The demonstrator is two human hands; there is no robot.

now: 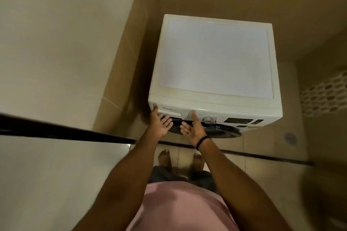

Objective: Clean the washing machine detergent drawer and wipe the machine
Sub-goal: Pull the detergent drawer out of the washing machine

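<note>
A white front-loading washing machine [214, 58] stands in a tiled corner, seen from above. Its detergent drawer [172, 111] sits closed at the left end of the front panel, under the brand name. My left hand [161, 124] is palm-up below the drawer's left end, thumb touching the panel's corner. My right hand [192, 126] is palm-up at the drawer's right end, thumb against the panel. Both hands hold nothing, fingers apart. A black band circles my right wrist.
A silver dial [210, 119] and a dark display [238, 121] lie right of the drawer; the dark door [221, 130] curves below. A beige wall stands close on the left. A black threshold strip [262, 156] crosses the floor, with a drain [290, 138] at right. My bare feet [180, 159] stand before the machine.
</note>
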